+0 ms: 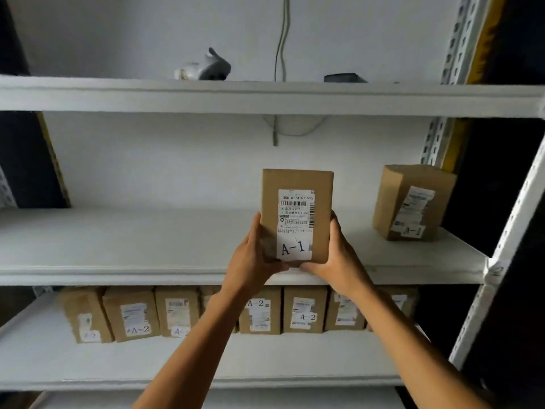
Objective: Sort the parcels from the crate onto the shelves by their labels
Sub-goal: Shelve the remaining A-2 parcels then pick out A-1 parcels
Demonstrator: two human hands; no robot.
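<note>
Left hand [254, 255] and right hand [336, 255] gripping the lower sides of an upright A-1 parcel [296, 214] at the front edge of the middle shelf [118, 243], another A-1 parcel [413, 202] standing farther right, a row of A-2 parcels [259, 312] on the shelf beneath.

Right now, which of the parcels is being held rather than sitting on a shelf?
The upright A-1 parcel at centre, gripped by the left hand and right hand; every other parcel rests on a shelf.
</note>
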